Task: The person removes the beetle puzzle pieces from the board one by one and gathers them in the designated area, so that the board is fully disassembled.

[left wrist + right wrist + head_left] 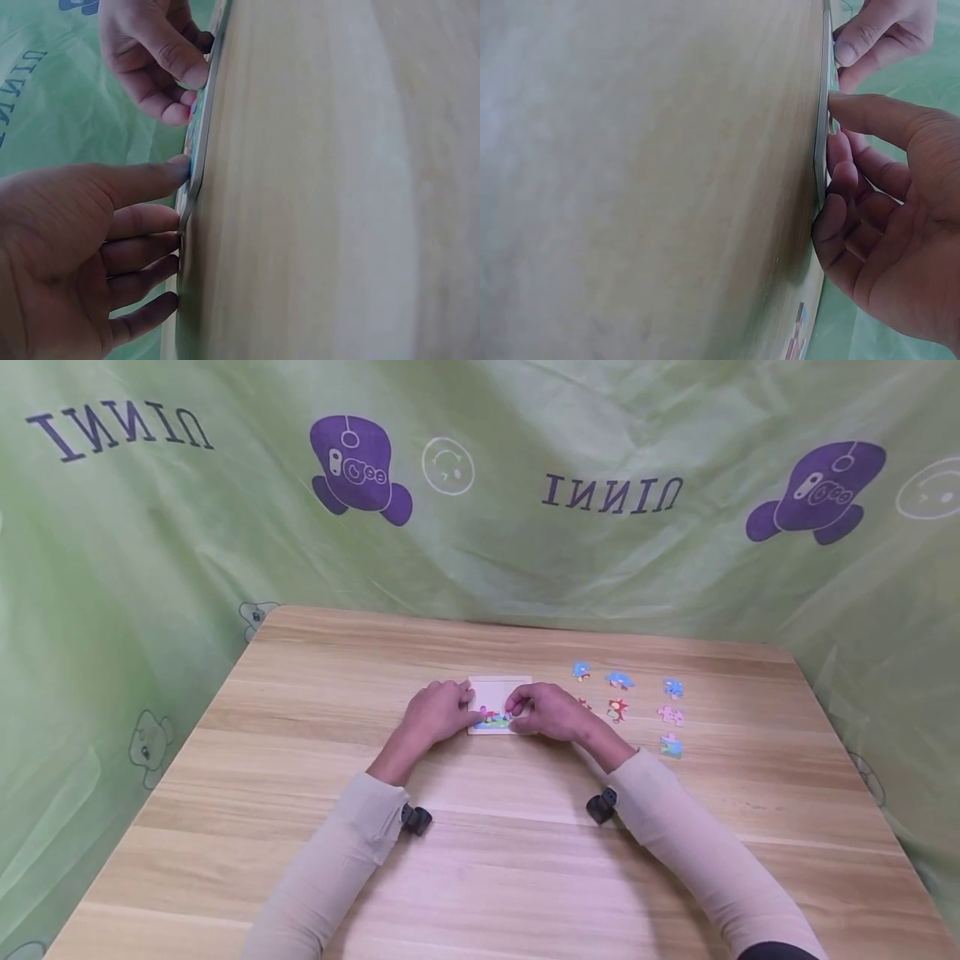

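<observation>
A small jigsaw tray (498,686) with a pale frame lies flat on the table, coloured pieces (492,722) filling its lower part. At its left side is my left hand (442,708); in the left wrist view its thumb (161,180) presses on the tray's corner while the fairly straight fingers touch the edge. My right hand (551,710) reaches over the tray's right side. Its thumb and curled index finger pinch a puzzle piece (834,126), mostly hidden by the fingertips. The other right fingers are bent beside the tray's edge.
Loose puzzle pieces lie right of the tray: blue ones (619,680) at the back, a red one (617,709), a pink one (671,716) and a blue-green one (671,746). A green printed curtain (480,577) hangs behind the wooden table (495,860).
</observation>
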Tool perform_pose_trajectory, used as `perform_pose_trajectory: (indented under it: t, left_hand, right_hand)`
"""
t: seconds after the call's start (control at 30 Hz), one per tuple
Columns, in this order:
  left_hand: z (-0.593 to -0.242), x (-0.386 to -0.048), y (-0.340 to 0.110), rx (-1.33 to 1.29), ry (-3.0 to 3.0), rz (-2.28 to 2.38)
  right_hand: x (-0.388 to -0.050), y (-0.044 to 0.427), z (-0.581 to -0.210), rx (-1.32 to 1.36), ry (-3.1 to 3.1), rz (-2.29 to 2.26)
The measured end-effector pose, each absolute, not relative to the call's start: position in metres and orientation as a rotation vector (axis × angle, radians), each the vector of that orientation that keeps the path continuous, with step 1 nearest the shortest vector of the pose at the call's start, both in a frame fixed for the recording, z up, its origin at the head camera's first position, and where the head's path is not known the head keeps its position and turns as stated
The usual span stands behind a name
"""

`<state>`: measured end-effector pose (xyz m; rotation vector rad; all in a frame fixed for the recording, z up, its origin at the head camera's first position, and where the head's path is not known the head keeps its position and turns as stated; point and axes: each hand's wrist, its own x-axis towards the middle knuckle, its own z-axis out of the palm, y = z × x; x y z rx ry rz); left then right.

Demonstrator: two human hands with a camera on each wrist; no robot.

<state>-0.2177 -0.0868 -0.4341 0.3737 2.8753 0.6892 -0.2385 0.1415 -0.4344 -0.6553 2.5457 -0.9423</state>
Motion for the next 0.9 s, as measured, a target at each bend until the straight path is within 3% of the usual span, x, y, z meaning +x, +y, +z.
perform_pose_trajectory:
  t: [0.9]
  left_hand:
    - [-0.4341, -0.2249, -0.0863, 0.389, 2.896, 0.715]
  right_hand:
    - [-0.2374, 0.1369, -0.4307, -0.659, 2.586, -0.927]
